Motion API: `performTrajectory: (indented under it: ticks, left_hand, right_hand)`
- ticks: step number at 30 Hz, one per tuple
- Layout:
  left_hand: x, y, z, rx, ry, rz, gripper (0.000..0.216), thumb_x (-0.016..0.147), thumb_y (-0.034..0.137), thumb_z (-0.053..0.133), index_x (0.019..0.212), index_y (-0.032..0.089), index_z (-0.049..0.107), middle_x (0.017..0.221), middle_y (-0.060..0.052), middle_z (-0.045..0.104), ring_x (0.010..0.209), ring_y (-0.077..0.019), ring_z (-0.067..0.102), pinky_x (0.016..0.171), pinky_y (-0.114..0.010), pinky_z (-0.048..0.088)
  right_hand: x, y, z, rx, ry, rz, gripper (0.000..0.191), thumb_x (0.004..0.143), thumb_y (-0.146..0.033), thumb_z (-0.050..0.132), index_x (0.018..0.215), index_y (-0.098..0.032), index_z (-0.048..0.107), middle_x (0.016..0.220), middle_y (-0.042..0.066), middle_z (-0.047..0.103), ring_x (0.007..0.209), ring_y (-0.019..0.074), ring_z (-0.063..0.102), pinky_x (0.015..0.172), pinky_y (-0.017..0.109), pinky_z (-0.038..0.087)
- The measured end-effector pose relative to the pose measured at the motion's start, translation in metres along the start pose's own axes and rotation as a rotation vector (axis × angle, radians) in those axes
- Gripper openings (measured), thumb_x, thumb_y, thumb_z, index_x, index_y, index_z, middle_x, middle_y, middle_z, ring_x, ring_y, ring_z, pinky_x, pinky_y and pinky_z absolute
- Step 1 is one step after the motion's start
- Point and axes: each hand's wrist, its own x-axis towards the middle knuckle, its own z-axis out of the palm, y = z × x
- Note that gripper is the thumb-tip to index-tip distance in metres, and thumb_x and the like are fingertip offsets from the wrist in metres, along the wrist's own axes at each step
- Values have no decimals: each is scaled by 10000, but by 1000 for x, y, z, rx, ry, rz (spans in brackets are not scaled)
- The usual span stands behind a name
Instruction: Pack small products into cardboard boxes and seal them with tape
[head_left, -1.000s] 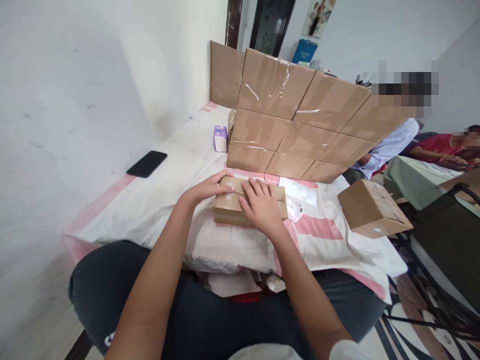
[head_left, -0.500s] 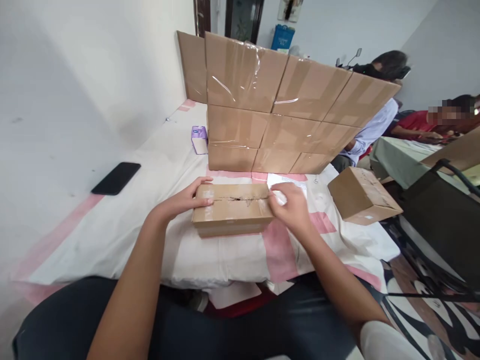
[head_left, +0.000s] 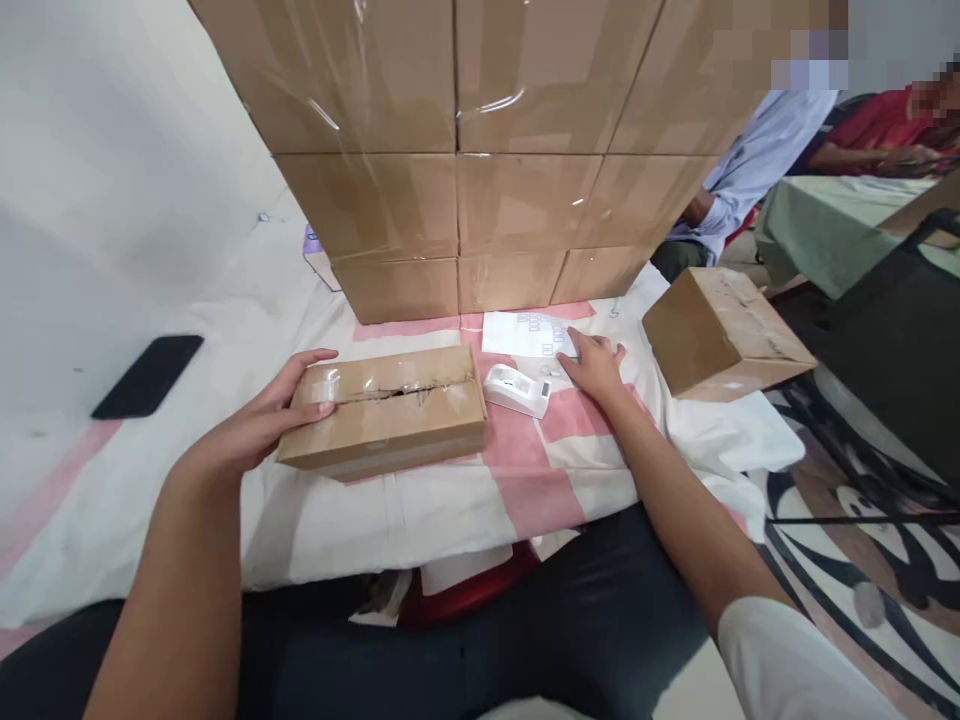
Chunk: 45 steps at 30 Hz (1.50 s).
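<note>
A small cardboard box lies in front of me, its taped top seam torn at the middle. My left hand grips the left end of it, thumb on top and fingers over the far edge. My right hand is off the box, fingers apart, with its fingertips at the right edge of a printed sheet of paper. Whether they press on the paper I cannot tell. Between the box and that hand sits a white tape dispenser.
A tall wall of taped cardboard boxes stands behind the sheet. Another carton is at the table's right edge. A black phone lies at left, a purple-and-white pack beyond. Two people sit past the boxes, near a dark chair.
My right hand has let go of the box's right end and moved to the sheet. The box has shifted left with my left hand, uncovering the tape dispenser. The view has tipped down.
</note>
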Motion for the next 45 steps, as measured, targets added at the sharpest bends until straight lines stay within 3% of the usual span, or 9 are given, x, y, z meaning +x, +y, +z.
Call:
performTrajectory:
  ticks: [7,14,19,21,25,31,34,38,45]
  left_hand:
    - [-33,6,4,271,42,260,954,715,686,748,1518,354,355,1702,-46,-3,1531,-438,156,1147,-635,368]
    - [-32,-7,8,331,4,449,962,712,741,715,1505,302,393,1689,-134,81,1548,-434,91,1195,-639,281]
    - [-19,-12,20,403,179,612,754,796,649,698,1416,268,502,1669,-139,160,1535,-385,195,1221,-588,264]
    - [-14,-16,26,398,225,673,730,815,648,677,1409,260,506,1636,-147,263,1509,-372,276,1219,-584,268]
    - [-9,-22,33,402,285,738,721,817,660,661,1383,236,516,1594,-175,340,1464,-383,365,1180,-590,328]
    - [-22,-6,49,442,588,952,660,854,537,648,1390,199,463,1495,-219,432,1406,-399,423,1097,-627,385]
    - [-35,25,72,441,735,1131,464,829,380,678,1243,212,553,1287,-165,587,1251,-358,546,1019,-588,450]
    - [-52,89,125,487,636,1268,361,782,153,709,1109,246,586,968,-53,675,937,-244,653,856,-430,523]
    - [-45,168,215,815,567,980,571,805,469,744,1298,234,577,1317,-138,624,1197,-331,563,1012,-473,400]
  right_hand:
    - [-4,-16,-5,513,259,144,294,843,-297,505,993,-191,735,1053,104,751,1046,283,657,1102,531,343]
    - [-1,-18,-25,1025,533,-42,249,809,-324,632,1022,-202,668,1035,74,703,1006,243,677,925,428,535]
    - [-4,-3,-38,1227,773,53,572,737,-286,713,1268,-271,502,1121,50,644,1072,231,655,918,431,554]
    - [-5,-5,-32,1368,633,205,593,722,-287,716,1269,-264,488,1087,50,664,973,233,686,830,427,585]
    - [-7,-23,-18,1443,272,382,301,695,-260,716,976,-185,639,958,71,720,815,232,705,749,392,597]
    - [-16,-44,-49,1612,283,231,282,710,-349,751,924,-185,671,841,30,725,789,201,685,764,360,583]
    - [-34,-50,-73,1723,279,158,273,703,-367,793,883,-200,673,825,10,715,751,178,665,743,328,569]
    - [-66,-67,-94,1798,196,30,238,747,-364,804,861,-215,658,785,-15,676,695,148,619,666,268,518]
    - [-111,-98,-119,1636,-49,-307,233,892,-416,683,926,-211,578,802,-19,560,688,137,517,653,261,453]
